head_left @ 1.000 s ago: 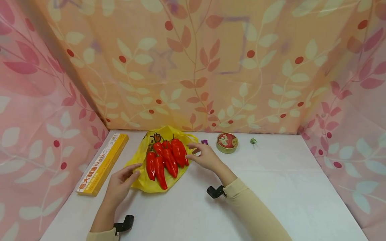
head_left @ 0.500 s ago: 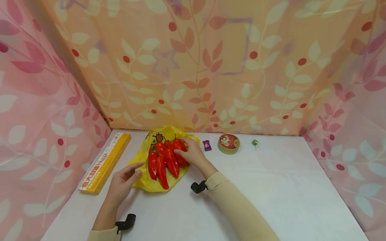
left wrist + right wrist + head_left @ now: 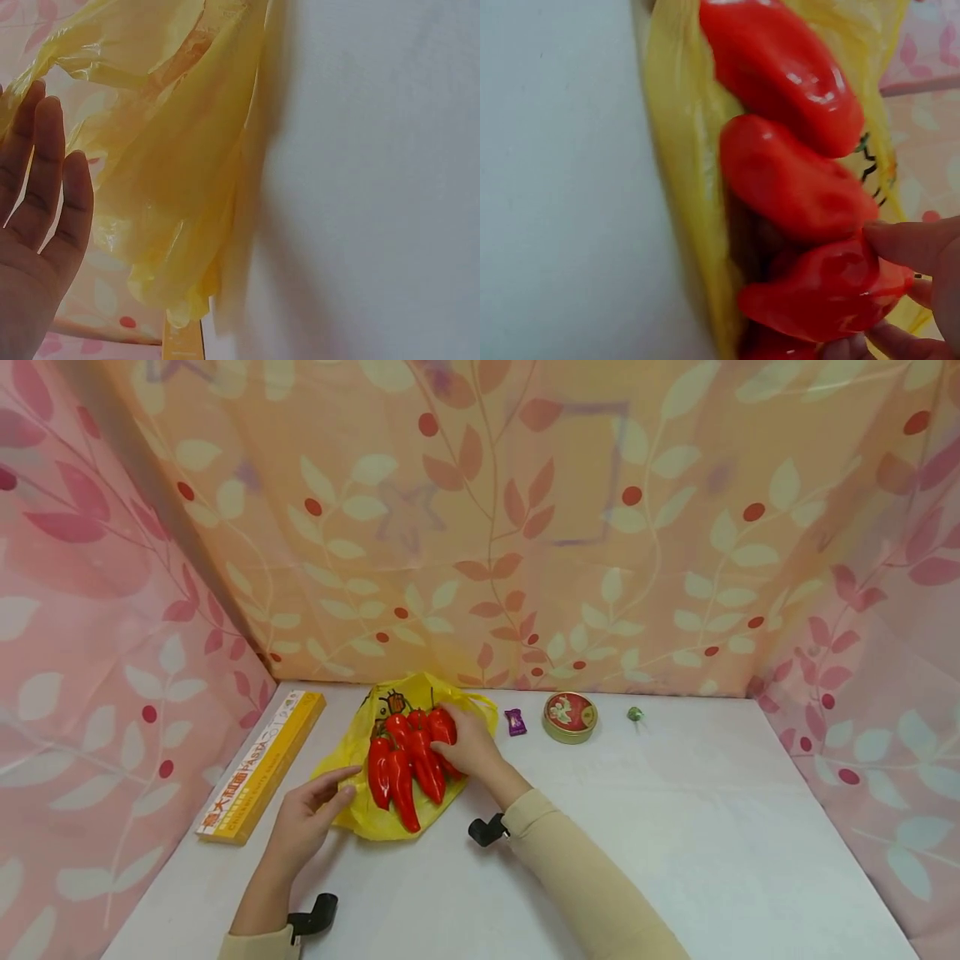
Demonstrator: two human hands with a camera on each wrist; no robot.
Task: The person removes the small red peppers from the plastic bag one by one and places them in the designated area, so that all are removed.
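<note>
Right hand [image 3: 468, 745] lies over the rightmost of the red peppers [image 3: 408, 758], its fingers curled round it; the right wrist view shows fingertips [image 3: 911, 247] pressed on that pepper's glossy skin, while the rest of the hand is cut off at the frame edge. Much of that pepper is hidden under the hand in the head view. The peppers lie in a bunch on top of a flattened yellow plastic bag [image 3: 360, 814], near the back of the white table [image 3: 675, 827]; whether anything is inside the bag cannot be told. Left hand [image 3: 303, 818] rests with straight fingers at the bag's near left edge. A yellow box [image 3: 258, 768] lies to the left. A closed round tin [image 3: 570, 717] stands well to the right, its contents unseen.
</note>
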